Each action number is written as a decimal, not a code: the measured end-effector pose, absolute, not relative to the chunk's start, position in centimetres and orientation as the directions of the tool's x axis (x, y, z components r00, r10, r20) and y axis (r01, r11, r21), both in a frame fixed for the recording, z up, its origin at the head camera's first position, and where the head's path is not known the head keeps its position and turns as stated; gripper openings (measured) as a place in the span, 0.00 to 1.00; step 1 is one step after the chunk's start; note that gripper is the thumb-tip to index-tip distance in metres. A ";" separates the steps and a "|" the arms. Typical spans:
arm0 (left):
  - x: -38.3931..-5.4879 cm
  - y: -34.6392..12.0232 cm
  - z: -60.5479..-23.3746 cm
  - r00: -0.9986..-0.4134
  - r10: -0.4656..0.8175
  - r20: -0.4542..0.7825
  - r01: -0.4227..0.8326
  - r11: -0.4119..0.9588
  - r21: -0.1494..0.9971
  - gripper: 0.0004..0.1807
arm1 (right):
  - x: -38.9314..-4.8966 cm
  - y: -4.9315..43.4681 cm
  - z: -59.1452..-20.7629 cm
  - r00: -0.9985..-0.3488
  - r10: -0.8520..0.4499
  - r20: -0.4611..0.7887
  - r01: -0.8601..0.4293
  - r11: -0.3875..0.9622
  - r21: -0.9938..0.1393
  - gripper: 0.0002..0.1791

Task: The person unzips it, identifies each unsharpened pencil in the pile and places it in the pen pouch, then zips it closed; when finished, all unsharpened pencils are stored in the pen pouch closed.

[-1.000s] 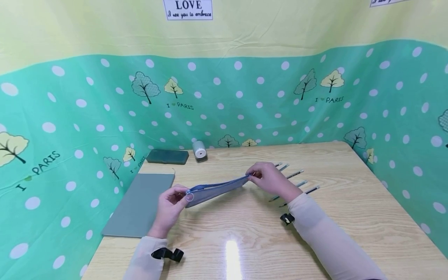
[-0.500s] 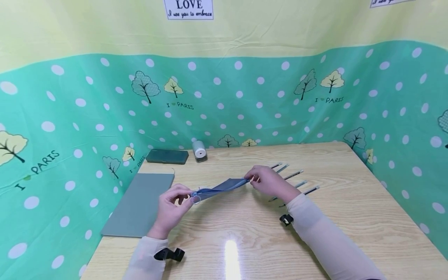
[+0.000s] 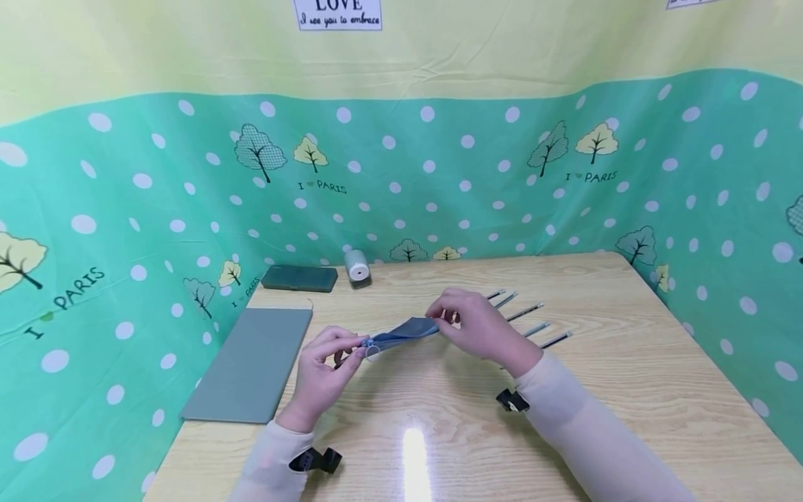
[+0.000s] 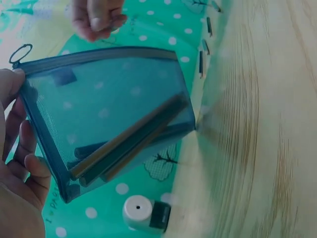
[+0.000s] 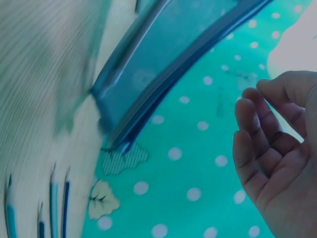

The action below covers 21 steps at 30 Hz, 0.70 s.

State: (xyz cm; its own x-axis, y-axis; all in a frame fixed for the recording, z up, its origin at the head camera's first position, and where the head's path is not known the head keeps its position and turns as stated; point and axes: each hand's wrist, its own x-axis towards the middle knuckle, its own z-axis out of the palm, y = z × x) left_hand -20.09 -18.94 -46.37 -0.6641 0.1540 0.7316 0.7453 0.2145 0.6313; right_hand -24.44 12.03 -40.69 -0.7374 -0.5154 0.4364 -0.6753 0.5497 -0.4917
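Note:
My left hand (image 3: pixel 320 376) pinches a blue see-through zip pouch (image 4: pixel 109 94) at the zipper end, by the pull ring (image 4: pixel 21 53). Several pencil-like sticks (image 4: pixel 129 139) lie inside the pouch along its lower part. In the left wrist view the zipper edge runs along the top and the pouch hangs above the table. My right hand (image 5: pixel 277 148) is apart from the pouch, fingers loosely bent with nothing between them. From the head view, that same hand overlaps the pouch's right end.
Several pencils (image 3: pixel 525 312) lie on the wooden table (image 3: pixel 477 439) beyond and right of my right hand. A grey flat board (image 3: pixel 251 366) lies at left. Behind stand a dark green case (image 3: pixel 300 279) and a small pale cylinder (image 3: pixel 357 266) with a white end.
My left hand has moved right and slightly up with the pouch, whose body now tilts toward the back. My right fingers, earlier pinching its right end, are now off it.

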 end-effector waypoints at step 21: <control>-18.6 -14.8 -45.2 -0.566 0.166 0.807 0.814 0.269 0.516 0.14 | -21.4 9.8 -40.1 -0.624 -0.662 0.416 -0.736 0.318 -0.597 0.05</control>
State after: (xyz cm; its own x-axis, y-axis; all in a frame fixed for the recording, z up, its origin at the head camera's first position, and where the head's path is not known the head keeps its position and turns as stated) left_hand -18.59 -14.80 -45.15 -0.5664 0.1659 0.8073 0.8136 0.2690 0.5155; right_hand -21.42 9.78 -40.12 -0.6238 -0.6618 0.4158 -0.7360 0.3184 -0.5975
